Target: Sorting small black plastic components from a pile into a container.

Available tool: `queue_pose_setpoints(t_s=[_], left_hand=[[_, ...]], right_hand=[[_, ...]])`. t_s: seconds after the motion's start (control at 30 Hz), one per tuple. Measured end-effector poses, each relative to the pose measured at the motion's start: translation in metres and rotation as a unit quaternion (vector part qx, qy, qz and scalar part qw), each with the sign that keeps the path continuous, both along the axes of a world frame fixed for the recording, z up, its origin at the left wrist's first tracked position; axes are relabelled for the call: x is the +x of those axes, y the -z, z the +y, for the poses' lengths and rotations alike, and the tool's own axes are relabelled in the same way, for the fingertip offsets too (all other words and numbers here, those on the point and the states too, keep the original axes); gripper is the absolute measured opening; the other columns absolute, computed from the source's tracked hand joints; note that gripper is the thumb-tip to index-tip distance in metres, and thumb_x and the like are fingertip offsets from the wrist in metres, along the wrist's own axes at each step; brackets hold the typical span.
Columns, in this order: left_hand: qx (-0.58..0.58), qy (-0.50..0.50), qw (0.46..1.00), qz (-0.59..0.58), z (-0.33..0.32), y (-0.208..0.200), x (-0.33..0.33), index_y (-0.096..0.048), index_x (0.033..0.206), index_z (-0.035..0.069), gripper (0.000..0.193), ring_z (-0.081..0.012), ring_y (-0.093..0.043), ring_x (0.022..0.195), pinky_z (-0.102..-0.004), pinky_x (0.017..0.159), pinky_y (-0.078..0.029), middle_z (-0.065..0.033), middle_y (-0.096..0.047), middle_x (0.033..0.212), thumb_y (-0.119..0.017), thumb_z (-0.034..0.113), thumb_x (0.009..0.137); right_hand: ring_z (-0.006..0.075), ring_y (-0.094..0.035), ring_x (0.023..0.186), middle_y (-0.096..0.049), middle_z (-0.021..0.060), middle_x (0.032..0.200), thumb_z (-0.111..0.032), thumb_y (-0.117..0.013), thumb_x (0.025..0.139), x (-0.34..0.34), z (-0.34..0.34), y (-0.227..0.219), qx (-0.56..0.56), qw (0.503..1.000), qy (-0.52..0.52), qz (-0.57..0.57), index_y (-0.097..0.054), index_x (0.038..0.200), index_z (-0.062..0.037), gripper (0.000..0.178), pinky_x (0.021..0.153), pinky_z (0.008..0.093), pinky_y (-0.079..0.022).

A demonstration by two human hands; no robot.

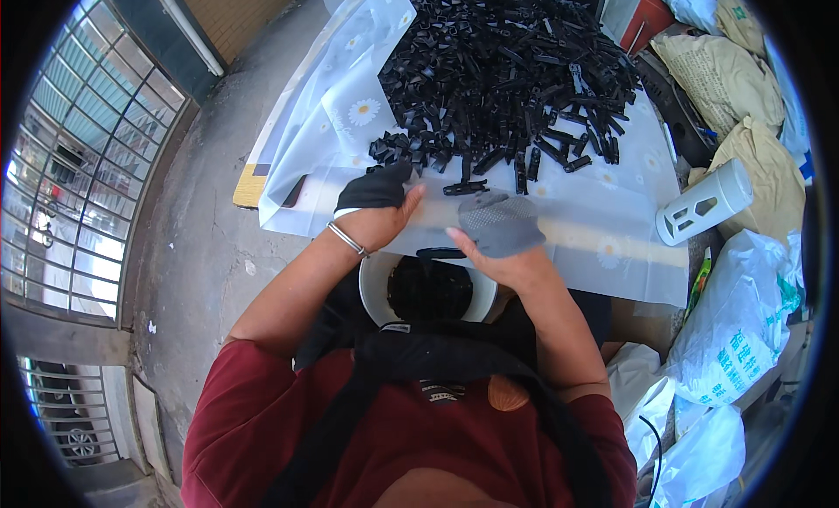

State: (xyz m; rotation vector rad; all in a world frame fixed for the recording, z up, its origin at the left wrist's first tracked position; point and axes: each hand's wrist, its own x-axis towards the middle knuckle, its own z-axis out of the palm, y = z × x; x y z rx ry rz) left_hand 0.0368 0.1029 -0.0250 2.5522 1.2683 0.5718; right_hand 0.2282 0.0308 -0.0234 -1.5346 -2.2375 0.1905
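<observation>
Apart, left hand (376, 200) and right hand (502, 230) are near tablecloth edge (616, 285).

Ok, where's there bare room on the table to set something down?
The white cover is bare between the right hand, the white slotted container and the black pieces. Crowded: its far middle, where those pieces heap up, and its near middle, where the left hand also is.

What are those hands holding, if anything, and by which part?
I can't tell for sure. A slim black piece shows beside the right hand, perhaps pinched by its end nearest that hand. Whether the left hand holds anything is hidden.
</observation>
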Motion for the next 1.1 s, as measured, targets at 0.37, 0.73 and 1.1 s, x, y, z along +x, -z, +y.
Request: queue_pose_setpoints(t_s=[0.37,0.73,1.1], left_hand=[[0.16,-0.043,0.986,0.019,0.026,0.033,0.018,-0.059,0.091,0.008,0.021,-0.0301,-0.058,0.073,-0.0397,0.062,-0.046,-0.0132,-0.06,0.082,-0.051,0.008,0.072],[-0.041,0.002,0.988,-0.146,-0.003,0.015,0.002,-0.053,0.105,0.002,0.041,-0.0209,-0.059,0.067,-0.0313,0.061,-0.047,-0.0138,-0.061,0.081,-0.069,0.021,0.072],[-0.259,0.131,0.923,-0.253,-0.021,-0.004,0.006,-0.048,0.117,0.001,0.042,-0.0094,-0.056,0.078,-0.0254,0.069,-0.047,-0.008,-0.061,0.093,-0.061,0.02,0.082]], right_hand=[[0.0279,-0.056,0.083,-0.059,0.0112,0.086,-0.014,-0.055,0.074,0.0,0.029,0.019,0.136,0.984,0.045,-0.101,-0.06,0.086,-0.007,0.016,0.072,0.0407,-0.043],[0.0316,-0.053,0.091,-0.056,0.0165,0.099,-0.018,-0.052,0.083,0.013,0.01,0.018,0.065,0.989,0.031,0.131,-0.055,0.104,-0.0046,0.025,0.08,0.0392,-0.041],[0.0296,-0.056,0.076,-0.06,0.0105,0.085,-0.02,-0.06,0.078,-0.004,-0.006,0.006,0.033,0.989,-0.081,0.119,-0.057,0.095,-0.0045,0.024,0.069,0.038,-0.042]])
